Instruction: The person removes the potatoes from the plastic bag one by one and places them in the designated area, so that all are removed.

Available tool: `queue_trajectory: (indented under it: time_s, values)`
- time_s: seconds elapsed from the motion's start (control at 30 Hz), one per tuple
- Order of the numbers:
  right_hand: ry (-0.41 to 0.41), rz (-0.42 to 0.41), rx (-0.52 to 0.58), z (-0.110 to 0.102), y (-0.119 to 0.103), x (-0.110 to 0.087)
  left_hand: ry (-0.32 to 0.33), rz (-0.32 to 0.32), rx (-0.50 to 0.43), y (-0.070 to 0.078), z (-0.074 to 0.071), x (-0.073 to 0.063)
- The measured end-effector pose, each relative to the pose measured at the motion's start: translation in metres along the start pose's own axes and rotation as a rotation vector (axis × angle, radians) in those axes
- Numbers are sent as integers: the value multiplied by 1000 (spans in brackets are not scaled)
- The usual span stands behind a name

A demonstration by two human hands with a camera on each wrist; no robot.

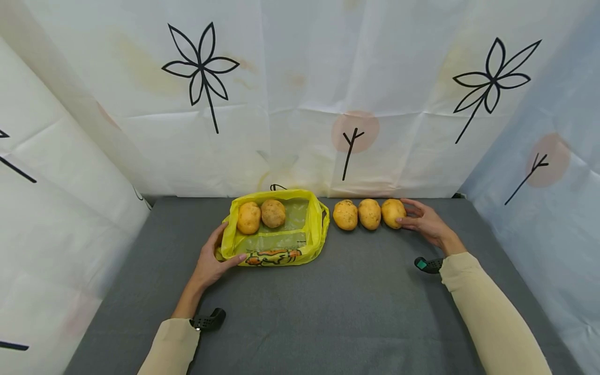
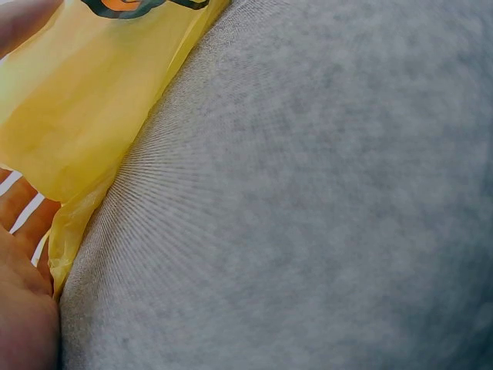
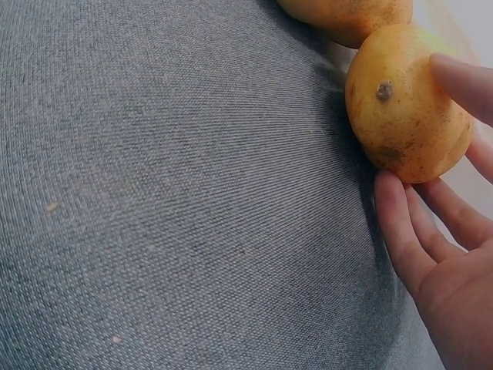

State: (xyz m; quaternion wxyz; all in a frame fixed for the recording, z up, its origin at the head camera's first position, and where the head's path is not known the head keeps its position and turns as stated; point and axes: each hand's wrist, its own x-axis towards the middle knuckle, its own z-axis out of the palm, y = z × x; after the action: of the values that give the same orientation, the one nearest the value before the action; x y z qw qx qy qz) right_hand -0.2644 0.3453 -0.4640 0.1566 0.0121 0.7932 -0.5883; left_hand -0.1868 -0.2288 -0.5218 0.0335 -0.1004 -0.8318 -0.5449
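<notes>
A yellow plastic bag [image 1: 304, 255] stands with its mouth open on the grey cloth, two potatoes [image 1: 273, 213] inside at its left and back. At the bag's left front corner, my left hand [image 1: 211, 259] holds its side, thumb along the front and fingers at the left side. In the left wrist view, the bag's yellow side [image 2: 92, 100] overlaps part of the fingers. To the right of the bag, three potatoes [image 1: 369, 214] lie in a row. My right hand [image 1: 426, 225] holds the rightmost potato [image 3: 408, 108] between thumb and fingertips.
Grey cloth [image 1: 328, 317] covers the table. Behind it hangs a white curtain [image 1: 290, 67] with black flower drawings, and similar curtains enclose the left and right sides. A thin black loop [image 1: 277, 186] shows behind the bag.
</notes>
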Motion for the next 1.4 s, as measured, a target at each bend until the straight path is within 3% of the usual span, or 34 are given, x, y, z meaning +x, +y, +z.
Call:
queue_trajectory:
  time_s: [0.37,0.7,1.07,1.4]
  values:
    - [-9,18,18,1,-5,-2,0,-2,14,-1,0,1]
    - [0,-4,-49,-4,-6,-4,-13,4,-9,0,-1,1]
    - [34,-98,-155,-7,-24,-22,-8,-10,-5,0,0,0]
    - [65,-195,-151,-3,-41,-36,-7,-9,1,0,0,0]
